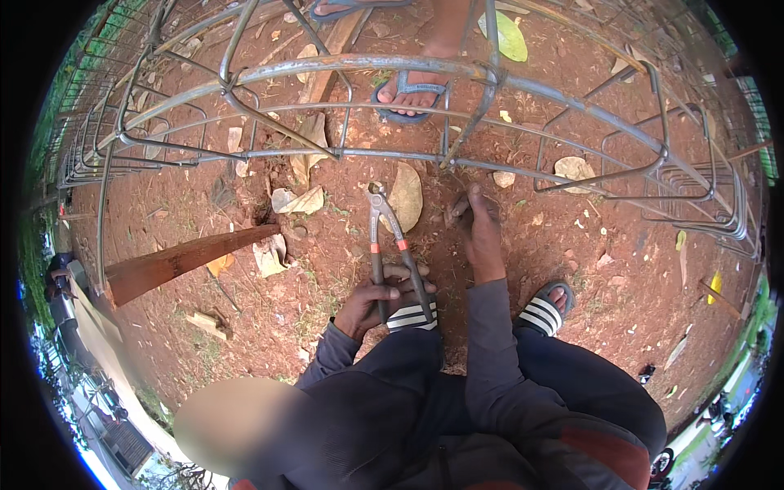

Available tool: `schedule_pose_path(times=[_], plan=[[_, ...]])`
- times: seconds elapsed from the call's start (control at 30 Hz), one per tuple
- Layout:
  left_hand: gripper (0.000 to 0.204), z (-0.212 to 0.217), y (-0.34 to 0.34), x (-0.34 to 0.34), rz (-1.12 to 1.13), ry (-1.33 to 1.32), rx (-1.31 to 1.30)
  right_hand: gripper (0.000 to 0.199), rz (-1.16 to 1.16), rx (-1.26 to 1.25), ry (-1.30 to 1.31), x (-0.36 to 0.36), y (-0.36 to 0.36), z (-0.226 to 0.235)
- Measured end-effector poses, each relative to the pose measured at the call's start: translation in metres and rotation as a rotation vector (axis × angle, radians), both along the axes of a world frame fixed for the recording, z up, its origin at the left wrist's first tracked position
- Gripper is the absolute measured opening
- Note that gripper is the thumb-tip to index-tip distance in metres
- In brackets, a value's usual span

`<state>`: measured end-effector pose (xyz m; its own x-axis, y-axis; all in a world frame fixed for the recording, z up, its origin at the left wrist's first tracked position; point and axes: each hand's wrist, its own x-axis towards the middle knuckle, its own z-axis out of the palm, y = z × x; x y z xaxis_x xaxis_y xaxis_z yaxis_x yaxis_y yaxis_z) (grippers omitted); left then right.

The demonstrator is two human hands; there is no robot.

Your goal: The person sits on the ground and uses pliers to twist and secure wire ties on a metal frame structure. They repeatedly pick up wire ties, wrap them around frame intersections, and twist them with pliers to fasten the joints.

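Note:
My left hand (371, 304) holds a pair of pincers (380, 214) by its dark handles with orange bands. The jaws point away from me, and the handles are spread apart. Farther right, my right hand (480, 224) is closed with thumb and fingers pressed together; what lies in them, if anything, is hidden. It is low over the red soil, just on my side of a cage of steel rebar (392, 153). Long bars with bent stirrups make up this cage, which spans the view in front of both hands.
Beyond the cage stands another person's foot in a blue flip-flop (400, 106). A wooden stake (188, 260) juts in from the left. Dry leaves (406, 198) lie scattered on the soil (604, 302). My striped slide sandal (541, 315) is at right.

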<state>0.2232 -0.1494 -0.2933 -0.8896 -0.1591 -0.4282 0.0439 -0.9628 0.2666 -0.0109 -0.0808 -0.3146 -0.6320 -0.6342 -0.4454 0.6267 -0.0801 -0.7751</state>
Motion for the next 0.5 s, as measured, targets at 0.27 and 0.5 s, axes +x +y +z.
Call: schedule_pose_path(times=[0.27,0.5], plan=[[0.075,-0.014,0.006,-0.034,-0.266,0.218,0.324,0.050,0.052,0.000,-0.018,0.004,-0.006,-0.001],[0.070,-0.031,0.016,-0.062,-0.348,0.361,0.428,0.041,0.122,0.220,0.146,0.000,0.005,-0.016]])
